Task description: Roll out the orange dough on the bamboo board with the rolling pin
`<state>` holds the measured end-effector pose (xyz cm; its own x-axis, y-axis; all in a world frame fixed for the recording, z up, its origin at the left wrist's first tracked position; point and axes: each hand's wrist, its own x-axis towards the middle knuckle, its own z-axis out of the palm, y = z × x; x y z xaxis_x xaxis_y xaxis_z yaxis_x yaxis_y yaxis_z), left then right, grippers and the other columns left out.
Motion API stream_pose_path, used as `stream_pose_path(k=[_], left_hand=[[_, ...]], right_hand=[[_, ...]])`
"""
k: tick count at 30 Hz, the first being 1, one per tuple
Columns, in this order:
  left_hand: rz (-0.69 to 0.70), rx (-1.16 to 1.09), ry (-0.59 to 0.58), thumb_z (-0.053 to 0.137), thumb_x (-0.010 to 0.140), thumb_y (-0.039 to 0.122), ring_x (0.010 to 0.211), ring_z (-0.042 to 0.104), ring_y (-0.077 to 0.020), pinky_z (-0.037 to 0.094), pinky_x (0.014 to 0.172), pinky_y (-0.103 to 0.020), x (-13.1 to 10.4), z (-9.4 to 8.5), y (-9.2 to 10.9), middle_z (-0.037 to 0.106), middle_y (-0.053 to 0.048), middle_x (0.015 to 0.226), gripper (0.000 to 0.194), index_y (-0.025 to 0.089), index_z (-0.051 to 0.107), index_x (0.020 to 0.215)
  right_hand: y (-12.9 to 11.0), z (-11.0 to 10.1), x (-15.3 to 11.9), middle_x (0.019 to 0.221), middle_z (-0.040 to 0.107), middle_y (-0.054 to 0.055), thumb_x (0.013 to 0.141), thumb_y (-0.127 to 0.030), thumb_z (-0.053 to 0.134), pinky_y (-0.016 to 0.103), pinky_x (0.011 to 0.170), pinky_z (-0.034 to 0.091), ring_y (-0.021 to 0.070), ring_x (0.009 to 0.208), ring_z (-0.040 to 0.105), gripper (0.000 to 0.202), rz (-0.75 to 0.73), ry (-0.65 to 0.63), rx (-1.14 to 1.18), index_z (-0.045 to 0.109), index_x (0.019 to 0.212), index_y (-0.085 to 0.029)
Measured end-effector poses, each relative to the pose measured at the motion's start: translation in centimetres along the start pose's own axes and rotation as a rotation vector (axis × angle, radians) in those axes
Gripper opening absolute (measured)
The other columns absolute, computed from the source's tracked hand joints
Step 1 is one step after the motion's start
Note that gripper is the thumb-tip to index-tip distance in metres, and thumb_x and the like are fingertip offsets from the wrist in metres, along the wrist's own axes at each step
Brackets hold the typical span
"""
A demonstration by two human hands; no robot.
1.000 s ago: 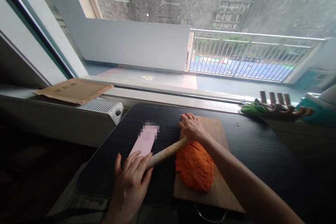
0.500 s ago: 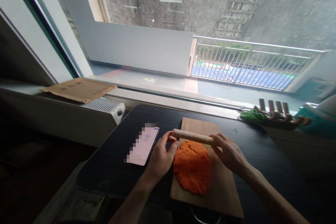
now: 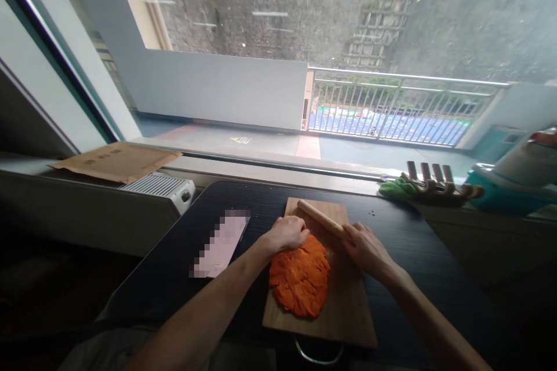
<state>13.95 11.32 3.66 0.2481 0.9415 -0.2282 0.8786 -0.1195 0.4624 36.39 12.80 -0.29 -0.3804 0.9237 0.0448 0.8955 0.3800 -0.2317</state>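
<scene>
Head view: lumpy orange dough (image 3: 300, 275) on flat wooden board (image 3: 343, 313).

A dark, wood-grained counter (image 3: 418, 243) stands under the window; a wooden cutting board (image 3: 343, 307) lies on it, near its front edge; a phone (image 3: 220, 244) lies left of the board.

Single head-worn view, looking forward and down from close above the wooden board (image 3: 343, 313), which sits low centre, with the window railing (image 3: 391, 110) far beyond it.
</scene>
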Motion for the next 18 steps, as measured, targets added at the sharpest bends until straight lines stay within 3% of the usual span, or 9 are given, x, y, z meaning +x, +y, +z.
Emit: stream_pose_path(k=[5, 12, 18], left_hand=[[0.008, -0.097, -0.197, 0.056, 0.089, 0.036, 0.101, 0.060, -0.0222, 0.052, 0.084, -0.043, 1.6, -1.2, -0.7, 0.058, -0.008, 0.119, 0.036, 0.017, 0.055, 0.119], [-0.004, -0.154, -0.338, 0.057, 0.088, 0.035, 0.101, 0.060, -0.0224, 0.052, 0.084, -0.042, 2.5, -0.9, -1.3, 0.058, -0.008, 0.120, 0.036, 0.017, 0.055, 0.119], [0.104, -0.329, -0.323, 0.056, 0.089, 0.036, 0.101, 0.060, -0.0223, 0.052, 0.084, -0.044, 2.7, -1.0, -1.7, 0.057, -0.008, 0.120, 0.036, 0.017, 0.054, 0.119]], right_hand=[[0.1, -0.1, 0.4, 0.104, 0.060, 0.011, 0.086, -0.023, 0.046, 0.033, 0.085, 0.038, 0.0244, 0.097, 0.054, 0.032, -0.007, 0.021, 0.045, 0.059, 0.114, -0.018], [-1.5, -0.7, 0.6, 0.109, 0.060, 0.010, 0.089, -0.023, 0.040, 0.032, 0.088, 0.037, 0.0233, 0.102, 0.052, 0.032, -0.040, 0.108, 0.143, 0.062, 0.111, -0.018], [-4.8, -0.6, 0.7, 0.077, 0.065, 0.002, 0.089, -0.029, 0.041, 0.024, 0.060, 0.037, 0.0127, 0.066, 0.054, 0.030, -0.151, 0.010, 0.282, 0.066, 0.077, -0.021]])
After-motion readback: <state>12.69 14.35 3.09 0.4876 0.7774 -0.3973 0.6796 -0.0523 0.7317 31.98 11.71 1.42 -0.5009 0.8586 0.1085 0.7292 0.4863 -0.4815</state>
